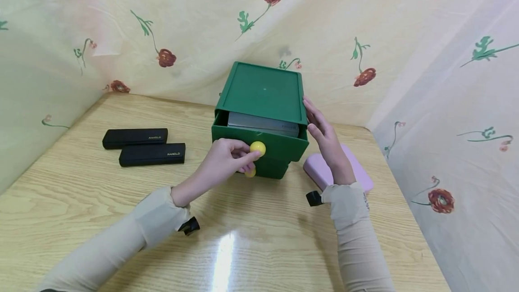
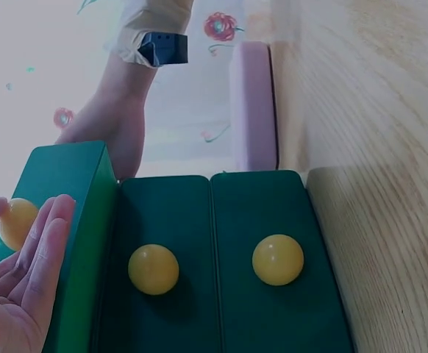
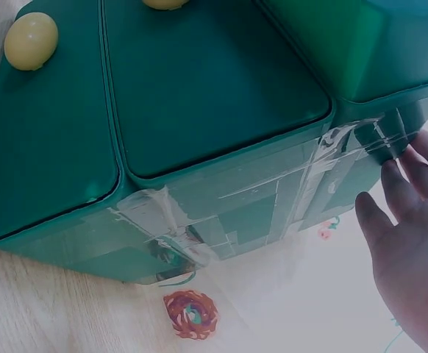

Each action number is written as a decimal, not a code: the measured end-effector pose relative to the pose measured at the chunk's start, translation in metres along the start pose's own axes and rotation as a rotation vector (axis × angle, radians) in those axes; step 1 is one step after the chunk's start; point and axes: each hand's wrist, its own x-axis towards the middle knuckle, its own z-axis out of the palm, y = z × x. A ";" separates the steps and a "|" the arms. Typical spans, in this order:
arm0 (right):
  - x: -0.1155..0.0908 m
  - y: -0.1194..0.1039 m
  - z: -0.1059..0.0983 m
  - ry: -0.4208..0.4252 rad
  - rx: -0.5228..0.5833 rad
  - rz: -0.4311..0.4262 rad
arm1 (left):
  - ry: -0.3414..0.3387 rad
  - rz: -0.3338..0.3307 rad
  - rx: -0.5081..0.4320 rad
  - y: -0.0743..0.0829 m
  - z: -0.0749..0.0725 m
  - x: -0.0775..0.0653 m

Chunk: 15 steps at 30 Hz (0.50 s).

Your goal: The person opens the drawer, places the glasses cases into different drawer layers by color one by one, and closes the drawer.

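A green drawer unit (image 1: 263, 89) stands at the back of the table, its top drawer (image 1: 285, 147) pulled partly out. Inside that drawer lies a flat grey box (image 1: 259, 123). My left hand (image 1: 219, 159) pinches the top drawer's round yellow knob (image 1: 257, 148) between thumb and fingers. Two lower drawers, closed, show their own yellow knobs (image 2: 154, 269) in the left wrist view. On the unit's right side, my right hand (image 1: 327, 143) rests with fingers extended against the wall. The right wrist view shows those fingers (image 3: 401, 195) near clear tape on that side.
Two black cases (image 1: 152, 154) with gold lettering lie on the table to the left. A lilac box (image 1: 358, 168) lies to the right, partly behind my right forearm. A flower-patterned cloth (image 1: 194, 35) hangs close behind the unit.
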 end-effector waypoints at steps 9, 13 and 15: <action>0.000 -0.002 0.001 -0.007 0.027 -0.012 | 0.028 -0.013 0.007 0.000 0.000 0.010; -0.001 -0.002 0.001 -0.006 0.041 -0.019 | 0.040 -0.005 0.020 0.000 0.000 0.014; -0.001 -0.002 0.001 -0.006 0.051 -0.021 | 0.047 -0.003 0.029 0.000 0.001 0.016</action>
